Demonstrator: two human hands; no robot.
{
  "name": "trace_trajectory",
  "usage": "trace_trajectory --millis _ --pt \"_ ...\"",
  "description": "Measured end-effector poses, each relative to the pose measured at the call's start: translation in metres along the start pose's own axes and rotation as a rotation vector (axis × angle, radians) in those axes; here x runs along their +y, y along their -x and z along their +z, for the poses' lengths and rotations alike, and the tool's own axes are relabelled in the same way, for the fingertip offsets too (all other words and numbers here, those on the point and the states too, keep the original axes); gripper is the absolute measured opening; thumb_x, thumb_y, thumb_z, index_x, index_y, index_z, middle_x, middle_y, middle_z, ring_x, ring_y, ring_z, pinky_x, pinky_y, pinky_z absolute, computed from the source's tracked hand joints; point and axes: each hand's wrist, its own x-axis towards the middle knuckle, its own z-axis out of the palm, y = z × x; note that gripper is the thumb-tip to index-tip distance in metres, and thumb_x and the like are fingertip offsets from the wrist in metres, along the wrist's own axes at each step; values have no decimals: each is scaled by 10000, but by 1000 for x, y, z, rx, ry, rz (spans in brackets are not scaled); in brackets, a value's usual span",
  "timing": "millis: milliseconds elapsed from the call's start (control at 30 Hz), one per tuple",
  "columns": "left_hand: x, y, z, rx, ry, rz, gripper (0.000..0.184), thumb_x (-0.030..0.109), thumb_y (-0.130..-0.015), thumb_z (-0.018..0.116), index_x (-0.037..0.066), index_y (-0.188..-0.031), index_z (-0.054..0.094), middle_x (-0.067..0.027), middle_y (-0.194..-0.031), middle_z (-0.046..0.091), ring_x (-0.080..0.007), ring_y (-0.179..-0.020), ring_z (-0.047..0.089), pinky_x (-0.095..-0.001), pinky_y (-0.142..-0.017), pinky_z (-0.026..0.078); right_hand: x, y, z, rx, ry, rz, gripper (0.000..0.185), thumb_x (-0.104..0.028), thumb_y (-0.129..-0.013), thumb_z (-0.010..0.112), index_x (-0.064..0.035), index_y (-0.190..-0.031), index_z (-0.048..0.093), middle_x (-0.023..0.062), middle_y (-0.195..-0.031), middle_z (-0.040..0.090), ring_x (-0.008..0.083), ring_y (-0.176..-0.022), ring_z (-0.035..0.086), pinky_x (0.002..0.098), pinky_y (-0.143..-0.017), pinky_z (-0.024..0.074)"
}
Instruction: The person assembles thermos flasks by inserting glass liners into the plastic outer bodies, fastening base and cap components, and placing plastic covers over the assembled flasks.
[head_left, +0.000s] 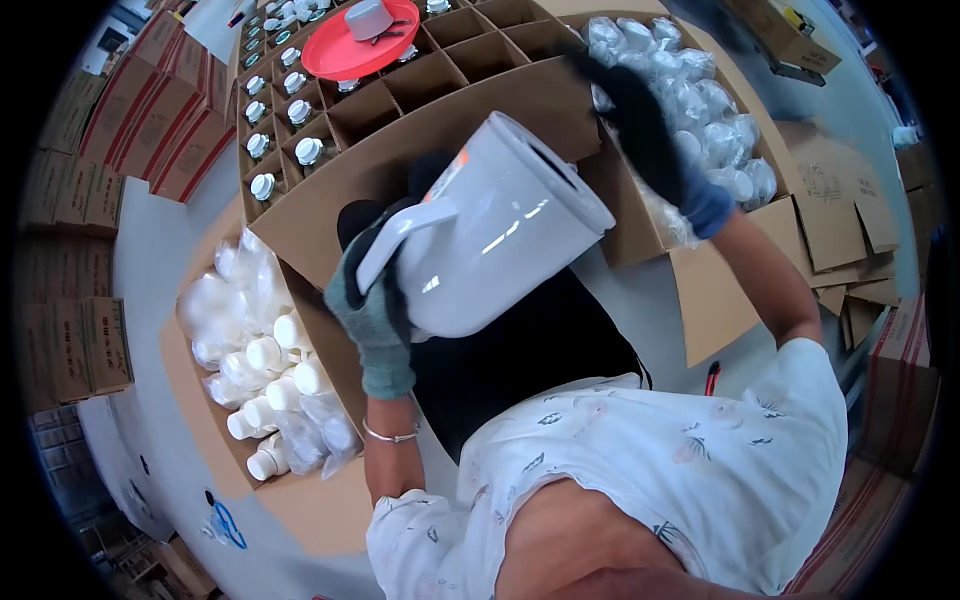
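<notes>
My left hand (378, 305), in a grey-green glove, is closed round the handle side of a large glossy white pitcher (490, 235), which is tilted over my lap. An orange label shows at its upper left edge. My right hand (635, 120), in a dark glove, is raised over the right edge of the divided carton (430, 130), beside a box of plastic-wrapped pieces (700, 110). Its fingers are blurred by motion. In the divided carton stand glass bottles with white tops (308, 151), and a red plate (358, 45) holding a small grey cup (369, 19) rests on the dividers.
At the left is an open box of white bottles and wrapped pieces (265, 355). Flattened cardboard (830, 200) lies at the right. A red cutter (712, 378) is on the floor near my right side. Stacked cartons (160, 100) stand at both sides.
</notes>
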Motion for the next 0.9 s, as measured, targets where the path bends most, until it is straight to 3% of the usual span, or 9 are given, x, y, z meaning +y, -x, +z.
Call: trace_trajectory --millis 233,367,433,533,600,667,767,867,900 --pt "13 -12 27 -136 -319 295 303 53 -746 590 -44 -1024 663 -183 -1008 692 -320 -957 664 -370 -902 486 18 11 -3 -43 445 -235 651 -221 -950 528 -58 -1491 206 147 -1542 226 271 -1405 269 368 -1153 211" --pt "-15 -22 5 -261 -517 337 311 34 -761 582 -33 -1056 656 -174 -1036 668 -320 -941 644 -370 -846 508 44 17 -18 -40 -7 115 708 -266 -927 564 -59 -1495 196 147 -1540 229 263 -1399 275 374 -1151 211" --pt "-37 -29 -13 -418 -757 425 300 18 -792 553 -20 -1073 650 -170 -1051 645 -313 -928 628 -382 -820 517 -1 6 -1 -140 -86 -77 759 -301 -906 601 -57 -1495 190 140 -1532 245 242 -1389 286 376 -1149 216" --pt "-31 -32 7 -242 -280 76 296 43 -790 560 -4 -1067 655 -170 -1067 643 -306 -994 618 -391 -915 487 -23 -4 0 -216 355 -336 780 -414 -867 638 -48 -1454 278 115 -1499 301 197 -1341 349 382 -1138 236" --pt "34 -40 42 -443 -657 756 348 25 -696 592 47 -1036 664 -126 -1107 653 -340 -1120 587 -434 -1043 417 39 0 3 8 173 -229 697 -487 -880 584 -38 -1376 388 125 -1399 409 214 -1244 443 384 -1075 322" --pt "57 -36 55 -574 -856 841 396 13 -634 632 78 -1022 670 -87 -1118 656 -349 -1150 562 -461 -1073 384 93 0 0 234 158 -122 662 -578 -899 508 -29 -1269 520 146 -1224 586 250 -1074 599 394 -957 478" --pt "11 -52 28 -493 -508 493 395 27 -667 659 63 -1060 648 -142 -1193 589 -309 -1143 551 -380 -1022 425 20 -12 -5 54 -729 657 686 -562 -902 484 -20 -1322 484 182 -1394 428 288 -1288 429 397 -1057 371" --pt "-54 -61 -10 -340 -233 -65 286 41 -779 594 -10 -1053 658 -199 -1094 628 -302 -991 612 -328 -857 501 -40 -12 -1 -77 81 -188 758 -590 -879 493 -52 -1403 389 160 -1474 311 264 -1349 336 402 -1079 330" --pt "-38 -62 -8 -495 -656 306 295 57 -792 586 -15 -1068 660 -185 -1001 660 -297 -874 628 -360 -805 516 -47 -17 3 -150 282 -369 732 -552 -883 503 -68 -1416 372 161 -1474 307 264 -1355 322 401 -1085 316"
